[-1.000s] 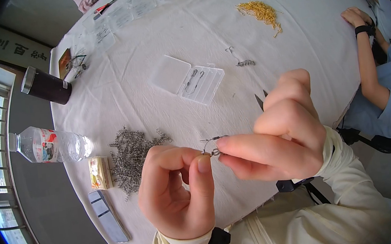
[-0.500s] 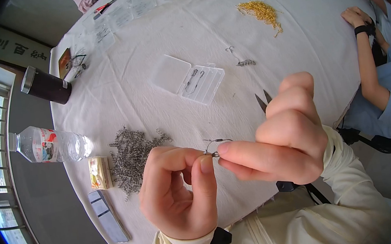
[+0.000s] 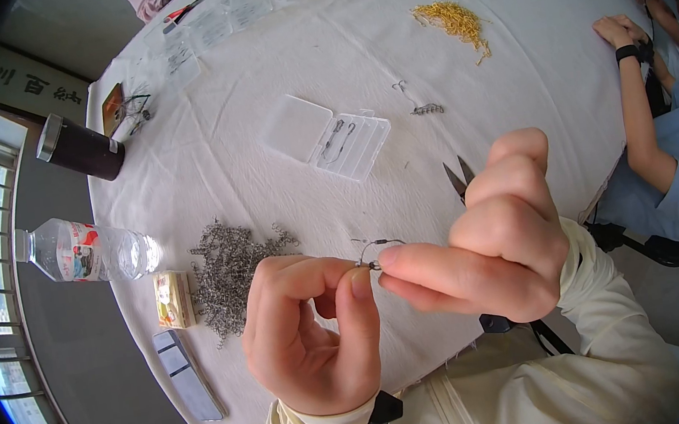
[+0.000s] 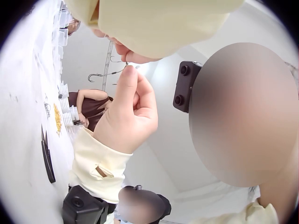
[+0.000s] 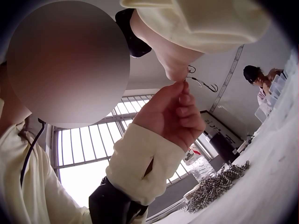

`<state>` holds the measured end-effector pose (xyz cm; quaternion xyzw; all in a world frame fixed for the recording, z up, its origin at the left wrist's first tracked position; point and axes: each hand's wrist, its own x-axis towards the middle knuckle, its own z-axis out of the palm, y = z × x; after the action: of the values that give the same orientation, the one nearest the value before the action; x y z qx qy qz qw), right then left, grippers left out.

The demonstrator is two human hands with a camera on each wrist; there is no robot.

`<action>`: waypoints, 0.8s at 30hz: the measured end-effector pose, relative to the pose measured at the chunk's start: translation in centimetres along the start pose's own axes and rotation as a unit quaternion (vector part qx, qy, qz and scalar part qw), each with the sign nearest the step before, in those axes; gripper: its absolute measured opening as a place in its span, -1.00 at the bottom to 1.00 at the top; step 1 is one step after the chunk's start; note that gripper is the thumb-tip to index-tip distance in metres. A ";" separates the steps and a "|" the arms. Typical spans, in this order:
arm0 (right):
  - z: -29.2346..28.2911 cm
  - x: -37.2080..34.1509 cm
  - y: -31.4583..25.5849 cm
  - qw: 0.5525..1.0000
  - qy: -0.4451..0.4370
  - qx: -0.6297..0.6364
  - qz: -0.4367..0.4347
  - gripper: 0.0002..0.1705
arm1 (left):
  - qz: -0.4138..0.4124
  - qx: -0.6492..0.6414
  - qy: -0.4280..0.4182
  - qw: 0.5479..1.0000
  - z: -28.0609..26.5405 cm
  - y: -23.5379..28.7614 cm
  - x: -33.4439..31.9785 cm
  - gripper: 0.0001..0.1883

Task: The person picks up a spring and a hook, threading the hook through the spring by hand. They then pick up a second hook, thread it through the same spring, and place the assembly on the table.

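Note:
In front of the chest, my left hand [image 3: 312, 334] pinches a small fish-hook rig [image 3: 376, 244] between thumb and index finger. Facing it, my right hand [image 3: 488, 249] pinches the rig's small metal fitting, fingertips close to the left ones. From the fingertips a thin dark wire arches up, and in the left wrist view the fish hook [image 4: 95, 77] juts out to the side. Scissors [image 3: 460, 175] lie open-bladed beyond the right hand, which partly hides them. A pile of grey metal fittings [image 3: 224, 268] lies behind the left hand.
Ahead sits an open clear plastic box [image 3: 359, 167] with rigs in its compartments. Farther off are a golden pile of small parts [image 3: 457, 26] and a loose hook rig [image 3: 424, 108]. At left stand a bottle [image 3: 90, 251], tissues [image 3: 172, 300], a phone [image 3: 188, 376] and a dark tumbler [image 3: 82, 149].
Both hands have shifted slightly, the right one a little lower, baring more of the scissor blades. The wire arch shows more clearly above the fingertips; both hands keep their pinch.

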<state>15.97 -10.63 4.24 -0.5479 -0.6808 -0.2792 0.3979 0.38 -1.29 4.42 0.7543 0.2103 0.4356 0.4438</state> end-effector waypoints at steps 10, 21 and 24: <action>0.2 0.0 0.1 1.000 0.009 0.007 0.010 -0.58 | 0.014 0.019 0.005 1.000 0.0 0.1 0.2 -0.89; 0.3 0.1 0.1 0.999 0.004 0.030 0.026 -0.55 | 0.031 0.028 0.009 0.999 0.1 -0.1 0.2 -0.88; 0.3 0.2 0.2 0.999 0.005 0.036 0.032 -0.55 | 0.012 0.000 0.010 1.000 0.2 -0.1 0.1 -0.87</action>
<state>16.08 -10.19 4.25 -0.5537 -0.6704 -0.2442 0.4293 0.55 -1.29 4.34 0.7524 0.2053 0.4486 0.4365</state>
